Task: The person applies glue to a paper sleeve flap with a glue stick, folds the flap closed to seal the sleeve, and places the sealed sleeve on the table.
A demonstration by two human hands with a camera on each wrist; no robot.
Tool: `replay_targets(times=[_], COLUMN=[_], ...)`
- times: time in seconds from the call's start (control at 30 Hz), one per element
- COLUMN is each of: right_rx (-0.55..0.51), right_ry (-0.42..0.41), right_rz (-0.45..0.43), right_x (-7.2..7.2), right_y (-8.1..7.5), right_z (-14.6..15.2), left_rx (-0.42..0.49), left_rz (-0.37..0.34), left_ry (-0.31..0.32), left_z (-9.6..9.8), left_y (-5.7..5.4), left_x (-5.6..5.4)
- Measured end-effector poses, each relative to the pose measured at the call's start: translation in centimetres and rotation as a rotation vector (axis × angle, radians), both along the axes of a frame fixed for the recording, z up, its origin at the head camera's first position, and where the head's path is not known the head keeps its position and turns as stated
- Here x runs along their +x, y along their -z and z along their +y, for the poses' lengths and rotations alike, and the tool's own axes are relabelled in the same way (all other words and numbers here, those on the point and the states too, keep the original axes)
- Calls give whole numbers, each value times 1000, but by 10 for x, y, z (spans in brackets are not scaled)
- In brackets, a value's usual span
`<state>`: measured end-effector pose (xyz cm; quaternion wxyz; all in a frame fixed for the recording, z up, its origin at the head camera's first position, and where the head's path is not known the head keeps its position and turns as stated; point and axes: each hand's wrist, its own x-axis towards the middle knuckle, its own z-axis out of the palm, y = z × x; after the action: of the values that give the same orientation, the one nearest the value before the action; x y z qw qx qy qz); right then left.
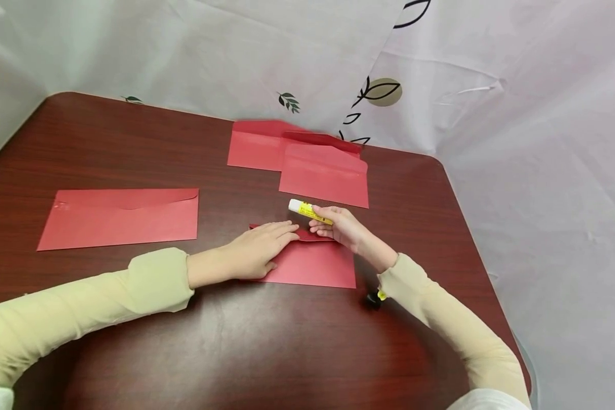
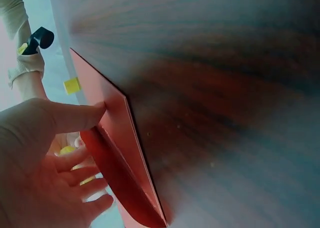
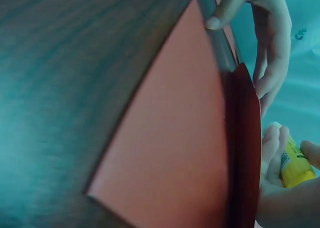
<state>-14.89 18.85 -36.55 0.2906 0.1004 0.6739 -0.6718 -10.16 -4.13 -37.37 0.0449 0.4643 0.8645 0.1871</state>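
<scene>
A red envelope (image 1: pixel 312 265) lies on the table before the person, its flap (image 1: pixel 315 234) along the far side and lifted in both wrist views. The left hand (image 1: pixel 261 247) rests on the left part of this envelope, fingers extended toward the flap. In the left wrist view its thumb presses the envelope's face. Above the flap, the right hand (image 1: pixel 340 225) holds a yellow glue stick (image 1: pixel 307 210) with its white end pointing left. Part of the glue stick is hidden by the fingers; the right wrist view also shows the yellow barrel (image 3: pixel 296 168) in that hand.
Another red envelope (image 1: pixel 123 219) lies at the left with its flap down. Several red envelopes (image 1: pixel 323 173) overlap near the table's back edge. The brown table (image 1: pixel 236 353) is bordered by a pale patterned sheet (image 1: pixel 210 51). A small black device (image 1: pixel 373 300) shows beside the right sleeve.
</scene>
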Motion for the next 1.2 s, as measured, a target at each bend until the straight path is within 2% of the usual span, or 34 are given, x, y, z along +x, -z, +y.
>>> replay_targets(times=[0.17,0.27,0.4,0.53,0.87,1.2], right_rx=[-12,-16,-14,-1,43,66], right_ry=[-38,-63,-69,-62,-72,-92], right_rz=[35,61,75,102,245,280], right_x=[4,6,8,10,19,21], right_y=[6,10,14,18,25,28], right_z=[0,-1,-3,-3,-6,-4], left_rx=[-51,-130,-220,-256,-254,-186], left_rz=[-86,-130,-164,-177,-213,-290], left_ry=[84,127,142,146,147,130], left_z=[-2,-2,-1,-2,-4,-3], left_y=[1,3,6,9,12,11], left_x=[-2,-5,-9,-11,-12,-13])
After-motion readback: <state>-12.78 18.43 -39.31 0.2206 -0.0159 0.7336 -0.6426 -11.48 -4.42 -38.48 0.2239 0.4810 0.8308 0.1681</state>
